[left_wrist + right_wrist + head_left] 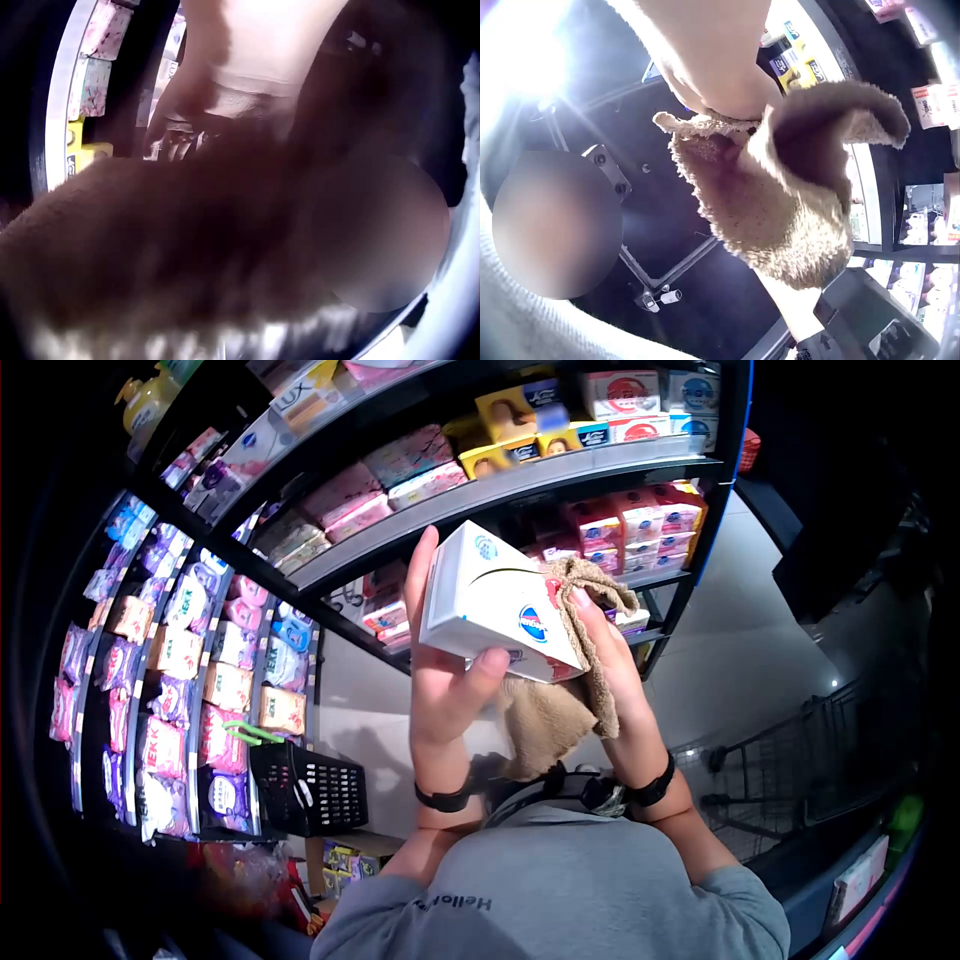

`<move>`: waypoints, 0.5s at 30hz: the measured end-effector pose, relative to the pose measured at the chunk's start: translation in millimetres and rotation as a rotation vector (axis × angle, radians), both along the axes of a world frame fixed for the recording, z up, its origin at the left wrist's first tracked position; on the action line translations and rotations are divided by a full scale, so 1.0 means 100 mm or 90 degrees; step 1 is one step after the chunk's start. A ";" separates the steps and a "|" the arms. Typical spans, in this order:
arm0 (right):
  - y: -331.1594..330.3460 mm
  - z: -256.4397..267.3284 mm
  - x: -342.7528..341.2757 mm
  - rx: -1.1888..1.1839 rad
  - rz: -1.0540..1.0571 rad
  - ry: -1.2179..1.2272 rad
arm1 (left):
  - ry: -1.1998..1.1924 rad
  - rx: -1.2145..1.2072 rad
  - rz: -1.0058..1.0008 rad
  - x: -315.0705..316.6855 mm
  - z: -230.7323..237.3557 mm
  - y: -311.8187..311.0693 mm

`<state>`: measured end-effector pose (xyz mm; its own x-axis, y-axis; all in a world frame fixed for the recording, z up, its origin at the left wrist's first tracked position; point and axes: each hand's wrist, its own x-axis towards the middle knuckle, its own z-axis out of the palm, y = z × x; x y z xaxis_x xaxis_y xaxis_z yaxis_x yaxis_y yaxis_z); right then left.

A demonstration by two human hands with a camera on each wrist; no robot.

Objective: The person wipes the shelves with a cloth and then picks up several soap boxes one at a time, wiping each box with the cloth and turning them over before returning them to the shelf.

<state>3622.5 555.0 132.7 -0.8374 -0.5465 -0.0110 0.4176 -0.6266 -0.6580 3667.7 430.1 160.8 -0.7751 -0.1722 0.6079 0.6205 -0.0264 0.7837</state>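
Your left hand [436,695] grips, thumb [488,665] pointing inward. Your right hand [620,675] is opposite; both arms [690,835] extend forward.

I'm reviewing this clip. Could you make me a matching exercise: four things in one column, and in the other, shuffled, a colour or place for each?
Things
1. Box
2. Cloth
3. Basket
4. Cart

Colour or place
A. Black, left of both hands in the head view
B. Brown, in the right hand
C. Mesh-sided, right of both hands in the head view
D. Mostly white, in the left hand

Right pairs: 1-D, 2-B, 3-A, 4-C
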 end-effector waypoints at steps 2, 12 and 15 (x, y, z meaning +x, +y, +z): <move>-0.02 -0.03 0.00 0.029 0.046 0.024 | 0.017 0.040 0.021 0.06 -0.01 0.03; 0.08 -0.35 -0.06 0.114 0.051 0.285 | 0.050 0.046 0.323 0.04 0.01 0.00; 0.13 -0.39 -0.10 0.055 0.104 0.336 | 0.081 0.000 0.346 0.01 0.03 0.06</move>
